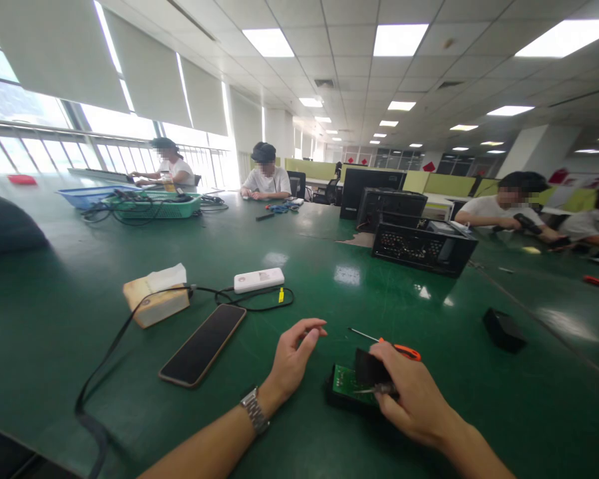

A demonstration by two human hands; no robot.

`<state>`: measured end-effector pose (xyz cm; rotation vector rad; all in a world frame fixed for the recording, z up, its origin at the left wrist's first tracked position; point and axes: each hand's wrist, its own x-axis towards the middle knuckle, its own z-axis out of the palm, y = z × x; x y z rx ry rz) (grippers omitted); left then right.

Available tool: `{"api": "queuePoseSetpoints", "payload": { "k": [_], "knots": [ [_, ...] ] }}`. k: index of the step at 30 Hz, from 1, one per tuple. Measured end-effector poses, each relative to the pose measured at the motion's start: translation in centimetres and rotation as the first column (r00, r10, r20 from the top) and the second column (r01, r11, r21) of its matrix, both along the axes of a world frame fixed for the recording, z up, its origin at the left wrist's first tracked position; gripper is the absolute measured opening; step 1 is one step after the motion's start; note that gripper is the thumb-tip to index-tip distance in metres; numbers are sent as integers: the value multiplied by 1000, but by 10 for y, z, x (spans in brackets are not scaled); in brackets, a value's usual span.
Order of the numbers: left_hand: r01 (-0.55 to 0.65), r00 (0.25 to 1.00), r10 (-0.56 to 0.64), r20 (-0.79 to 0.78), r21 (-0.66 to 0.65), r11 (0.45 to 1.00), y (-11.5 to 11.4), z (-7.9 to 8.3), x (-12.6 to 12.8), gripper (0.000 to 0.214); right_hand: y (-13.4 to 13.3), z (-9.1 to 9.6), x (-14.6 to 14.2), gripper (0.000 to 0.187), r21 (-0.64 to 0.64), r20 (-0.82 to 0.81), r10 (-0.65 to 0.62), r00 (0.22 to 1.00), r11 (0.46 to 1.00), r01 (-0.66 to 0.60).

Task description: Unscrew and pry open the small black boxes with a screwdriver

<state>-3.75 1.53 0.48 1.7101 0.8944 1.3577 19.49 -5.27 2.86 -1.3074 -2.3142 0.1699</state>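
My right hand (414, 396) is closed around a dark, flat piece (368, 368) like a cover, tilted over an open black case. A green circuit board (343, 380) shows inside that case (349, 401). Below the dark piece, a thin metallic tip (365, 391) juts left from under my fingers; its kind is unclear. Just behind my right hand lies a screwdriver (406, 352) with an orange and black handle. My left hand (293, 356) hovers to the left of the case, fingers loosely bent and apart, with nothing seen in it.
Left of my hands lie a phone (203, 346), a white device (258, 280) with a black cable and a tissue pack (157, 299). Farther back are a green basket (170, 209) and an opened computer case (419, 249). A black block (504, 329) sits right. Several people work around the table.
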Motion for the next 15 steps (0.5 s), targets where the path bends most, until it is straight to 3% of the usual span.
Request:
{"api": "queuePoseSetpoints", "payload": {
  "k": [8, 13, 15],
  "knots": [
    [-16, 999, 13, -49, -61, 998, 6, -3, 1, 27, -3, -6, -3, 55, -135, 134, 113, 984, 986, -95],
    [-33, 996, 24, -88, -102, 994, 6, -2, 2, 28, -5, -11, 1, 57, -66, 114, 165, 980, 985, -158],
    [-27, 995, 16, -99, -104, 994, 6, -2, 1, 28, 1, -8, 20, 56, 22, 32, 54, 998, 998, -55]
  ]
}}
